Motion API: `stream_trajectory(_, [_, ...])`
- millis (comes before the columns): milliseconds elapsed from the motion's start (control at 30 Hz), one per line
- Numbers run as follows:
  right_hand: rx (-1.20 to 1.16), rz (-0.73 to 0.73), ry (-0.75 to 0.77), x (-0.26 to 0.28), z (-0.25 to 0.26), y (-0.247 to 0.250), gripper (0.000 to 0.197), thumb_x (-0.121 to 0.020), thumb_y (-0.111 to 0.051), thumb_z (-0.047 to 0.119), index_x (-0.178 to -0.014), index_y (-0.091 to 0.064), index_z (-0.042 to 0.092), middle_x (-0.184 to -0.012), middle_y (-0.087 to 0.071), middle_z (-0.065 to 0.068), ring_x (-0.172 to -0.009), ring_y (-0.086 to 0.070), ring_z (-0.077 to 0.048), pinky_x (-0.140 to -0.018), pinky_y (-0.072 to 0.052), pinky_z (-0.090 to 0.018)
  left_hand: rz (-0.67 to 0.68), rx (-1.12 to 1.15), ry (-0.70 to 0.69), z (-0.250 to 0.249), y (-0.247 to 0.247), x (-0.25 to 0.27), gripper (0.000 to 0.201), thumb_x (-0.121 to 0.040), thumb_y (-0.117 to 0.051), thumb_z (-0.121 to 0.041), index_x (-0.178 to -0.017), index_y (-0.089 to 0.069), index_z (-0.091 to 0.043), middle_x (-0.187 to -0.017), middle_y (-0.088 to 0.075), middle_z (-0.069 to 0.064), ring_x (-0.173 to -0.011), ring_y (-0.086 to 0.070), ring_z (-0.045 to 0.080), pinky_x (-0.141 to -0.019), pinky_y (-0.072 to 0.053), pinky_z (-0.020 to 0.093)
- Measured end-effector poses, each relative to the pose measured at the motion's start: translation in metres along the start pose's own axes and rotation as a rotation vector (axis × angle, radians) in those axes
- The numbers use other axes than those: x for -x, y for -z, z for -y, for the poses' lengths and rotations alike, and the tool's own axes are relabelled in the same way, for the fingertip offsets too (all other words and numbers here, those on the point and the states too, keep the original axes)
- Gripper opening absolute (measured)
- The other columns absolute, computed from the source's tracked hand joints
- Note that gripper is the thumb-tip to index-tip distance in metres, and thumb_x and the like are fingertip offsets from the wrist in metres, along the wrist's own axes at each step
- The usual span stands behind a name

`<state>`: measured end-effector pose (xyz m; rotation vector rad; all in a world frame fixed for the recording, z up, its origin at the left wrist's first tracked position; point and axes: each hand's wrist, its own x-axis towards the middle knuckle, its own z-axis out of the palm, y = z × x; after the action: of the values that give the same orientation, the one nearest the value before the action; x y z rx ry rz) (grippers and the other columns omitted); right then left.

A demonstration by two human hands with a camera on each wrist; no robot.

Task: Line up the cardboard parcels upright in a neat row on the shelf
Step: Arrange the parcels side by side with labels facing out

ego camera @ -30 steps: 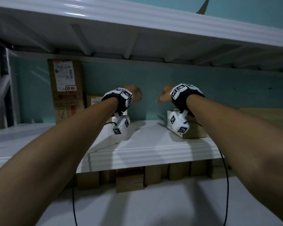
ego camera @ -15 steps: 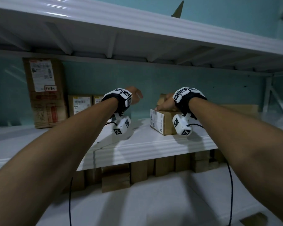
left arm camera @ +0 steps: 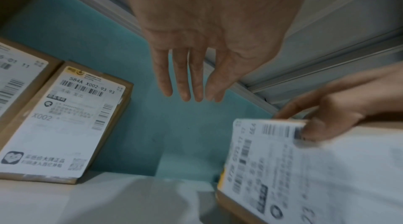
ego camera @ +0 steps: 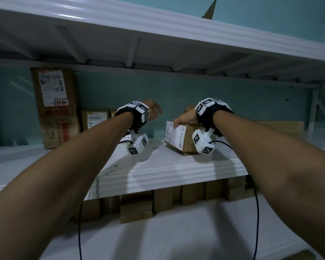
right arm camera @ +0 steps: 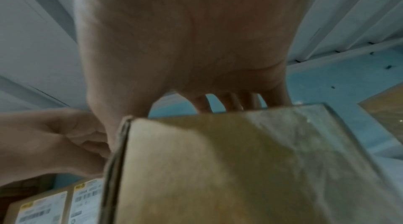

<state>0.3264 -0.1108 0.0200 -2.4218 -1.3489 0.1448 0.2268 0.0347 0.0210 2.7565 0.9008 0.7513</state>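
On the shelf (ego camera: 158,171), right hand (ego camera: 186,118) grips parcel (ego camera: 184,137)

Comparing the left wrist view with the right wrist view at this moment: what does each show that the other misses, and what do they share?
Only the left wrist view shows the left hand open with straight fingers holding nothing, and the white label face of the held parcel.

Only the right wrist view shows the right hand from beneath, fingers curled over the parcel's far top edge, and its plain brown side.

Both show the right hand gripping that parcel, the labelled parcels standing by the wall, and the teal wall.
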Motion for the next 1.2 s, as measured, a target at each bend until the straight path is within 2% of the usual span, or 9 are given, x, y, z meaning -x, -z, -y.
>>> stream_trajectory(100, [-0.072,-0.042,0.026,-0.007,0.009,-0.002,0.026,-0.089,-0.060,0.034,-0.096,-0.059,0.009,-0.077,-0.058,-0.004,-0.061,-0.053,-0.016,-0.047,-0.046,-0.018,0.028,0.036,0.023,0.007,0.004,0.001,0.039,-0.089,-0.048,0.000,-0.121,-0.063,-0.017,-0.126,-0.061,0.013,-0.110,-0.061,0.027,-0.086,-0.048,0.026])
stream_trajectory(167, [-0.123,-0.041,0.037,-0.011,0.014,-0.003,0.023,-0.092,-0.056,0.033,-0.080,-0.055,0.013,-0.071,-0.054,-0.002,-0.057,-0.050,-0.014,-0.032,-0.037,-0.009,0.025,0.086,0.072,0.011,0.007,0.000,0.035,-0.092,-0.047,-0.003,-0.121,-0.063,-0.016,-0.122,-0.061,0.011,-0.090,-0.063,0.026,-0.066,-0.049,0.021])
stream_trajectory(233, [-0.168,-0.036,0.062,-0.013,0.019,-0.004,0.024,-0.095,-0.050,0.035,-0.086,-0.054,0.013,-0.071,-0.052,-0.001,-0.057,-0.048,-0.013,-0.032,-0.035,-0.010,0.063,0.156,0.119,0.014,0.008,0.001,0.032,-0.094,-0.047,-0.005,-0.122,-0.062,-0.011,-0.122,-0.057,0.017,-0.079,-0.057,0.028,-0.059,-0.049,0.026])
stream_trajectory(333, [-0.245,-0.052,0.081,-0.017,0.027,-0.005,0.030,-0.093,-0.047,0.044,-0.091,-0.056,0.015,-0.073,-0.054,-0.001,-0.058,-0.050,-0.014,-0.046,-0.036,-0.018,0.082,0.210,0.181,0.021,0.005,-0.001,0.021,-0.092,-0.051,-0.003,-0.109,-0.064,-0.008,-0.118,-0.061,0.019,-0.096,-0.062,0.038,-0.078,-0.055,0.047])
stream_trajectory(433, [-0.325,-0.068,0.099,-0.025,0.033,-0.007,0.033,-0.091,-0.049,0.047,-0.094,-0.058,0.016,-0.078,-0.057,-0.002,-0.065,-0.054,-0.017,-0.056,-0.041,-0.023,0.057,0.300,0.209,0.023,0.004,0.000,0.021,-0.098,-0.043,-0.009,-0.106,-0.062,-0.006,-0.104,-0.065,0.017,-0.086,-0.063,0.033,-0.073,-0.056,0.039])
stream_trajectory(600, [-0.383,-0.076,0.133,-0.037,0.044,-0.010,0.034,-0.091,-0.049,0.047,-0.103,-0.057,0.017,-0.084,-0.059,-0.001,-0.072,-0.056,-0.018,-0.060,-0.042,-0.025,-0.020,0.483,0.213,0.028,0.018,0.000,0.028,-0.094,-0.049,-0.001,-0.121,-0.055,-0.007,-0.117,-0.061,0.018,-0.084,-0.065,0.030,-0.056,-0.059,0.031])
stream_trajectory(800, [-0.351,-0.096,0.159,-0.064,0.050,-0.012,0.057,-0.082,-0.056,0.046,-0.124,-0.052,0.008,-0.114,-0.056,-0.008,-0.095,-0.060,-0.026,-0.087,-0.054,-0.043,-0.105,0.493,0.185,0.049,0.032,-0.007,0.026,-0.089,-0.058,-0.006,-0.113,-0.062,-0.013,-0.093,-0.067,0.009,-0.081,-0.071,0.026,-0.080,-0.058,0.039])
stream_trajectory(1033, [-0.469,-0.062,0.245,-0.089,0.055,-0.021,0.042,-0.092,-0.057,0.004,-0.132,-0.044,0.000,-0.121,-0.062,-0.018,-0.090,-0.067,-0.024,-0.058,-0.058,-0.026,-0.123,0.388,0.110,0.061,0.035,-0.007,0.028,-0.083,-0.067,-0.004,-0.110,-0.069,-0.012,-0.102,-0.070,0.010,-0.086,-0.070,0.025,-0.084,-0.057,0.036])
stream_trajectory(1200, [-0.423,-0.122,0.329,-0.100,0.057,-0.029,0.073,-0.089,-0.060,-0.002,-0.150,-0.025,0.015,-0.132,-0.055,-0.018,-0.104,-0.065,-0.033,-0.077,-0.057,-0.038,-0.135,0.216,0.091,0.066,0.033,-0.010,0.032,-0.081,-0.070,-0.011,-0.112,-0.069,-0.018,-0.104,-0.071,0.003,-0.093,-0.070,0.022,-0.087,-0.056,0.035])
